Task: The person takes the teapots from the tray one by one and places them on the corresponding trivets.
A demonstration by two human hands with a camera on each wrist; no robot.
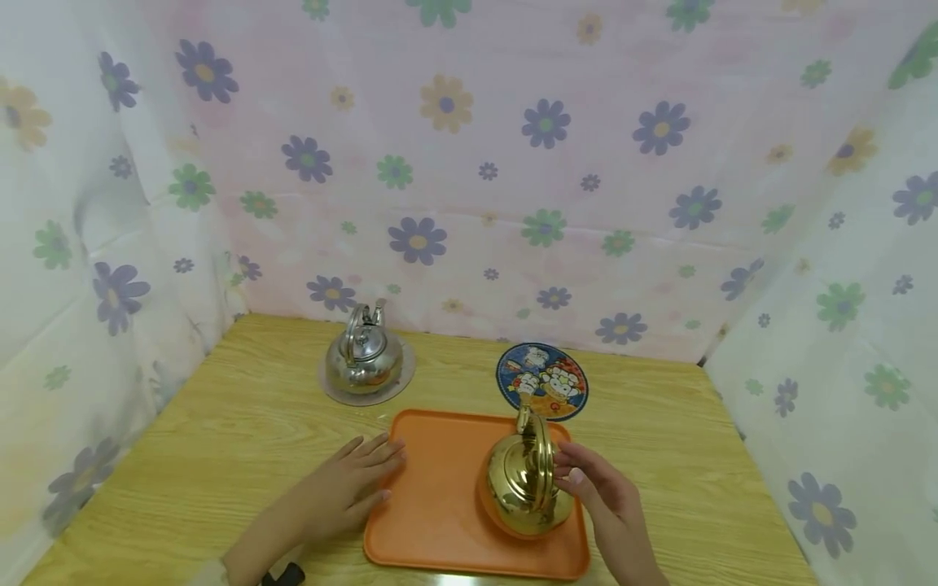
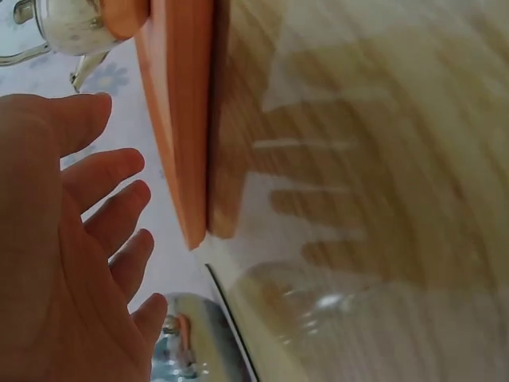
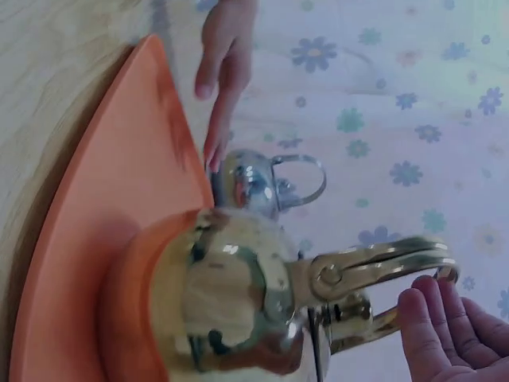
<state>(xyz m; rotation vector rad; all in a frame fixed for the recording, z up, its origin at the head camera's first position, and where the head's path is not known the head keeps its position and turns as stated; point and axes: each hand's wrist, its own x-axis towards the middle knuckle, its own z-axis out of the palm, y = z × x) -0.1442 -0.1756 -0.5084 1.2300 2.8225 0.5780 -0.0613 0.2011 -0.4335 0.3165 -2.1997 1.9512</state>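
As I see it from my remote station, an orange tray (image 1: 432, 521) lies nearest on the wood-grained table (image 1: 674, 456). The left hand (image 1: 352, 484), fingers straight and spread, is at the tray's left rim and has hold of nothing. The gold kettle (image 1: 516, 488) stands upright on the tray's right half, its handle (image 1: 545, 464) raised. The right hand (image 1: 610, 492) is at that handle, its fingers loosely extended and not wrapped round it; whether the tips touch the metal I cannot tell, since they overlap it in both views. I judge one portion of the work done, the gold kettle resting on the tray; the silver kettle (image 1: 362, 366) remains off it. Farther back, just beyond the tray, lies a round mat (image 1: 545, 370) printed with cartoon figures, on which I can read no lettering. To its left the silver kettle stands on a pale disc (image 1: 408, 368). Flowered cloth (image 1: 469, 203) closes the background. I find no brand or label legible on either kettle, the tray or the cloth.
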